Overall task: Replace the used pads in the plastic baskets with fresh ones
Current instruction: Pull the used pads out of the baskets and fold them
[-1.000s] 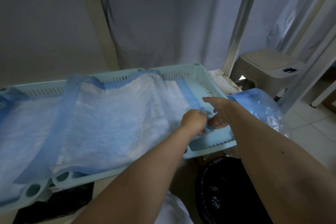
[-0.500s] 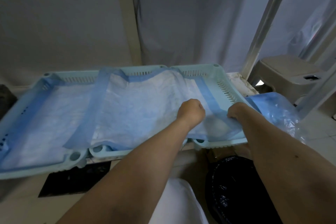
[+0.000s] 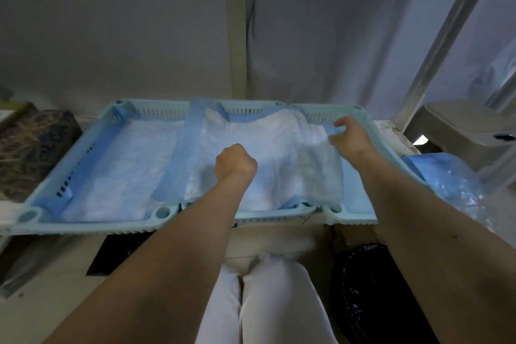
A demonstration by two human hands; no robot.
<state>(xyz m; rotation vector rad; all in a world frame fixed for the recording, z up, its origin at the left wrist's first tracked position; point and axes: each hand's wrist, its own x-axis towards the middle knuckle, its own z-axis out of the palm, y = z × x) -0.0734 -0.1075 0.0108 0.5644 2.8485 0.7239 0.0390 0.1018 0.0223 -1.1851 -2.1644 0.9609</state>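
Grey curtain [image 3: 139, 22] hangs behind a white shelf on which two pale blue plastic baskets sit side by side: the left basket [image 3: 92, 134] lined flat with a pad [image 3: 117, 173], the right basket [image 3: 374, 145] half covered by a blue-edged pad [image 3: 268, 148] that drapes over the divide between them. A black bin bag [image 3: 368, 296] stands below right, near a beige stool [image 3: 463, 131] and a crumpled blue plastic wrapper [image 3: 449, 179]. The left hand [image 3: 236, 163] is fisted, bunching the draped pad; the right hand [image 3: 349, 138] pinches its far right edge with curled fingers.
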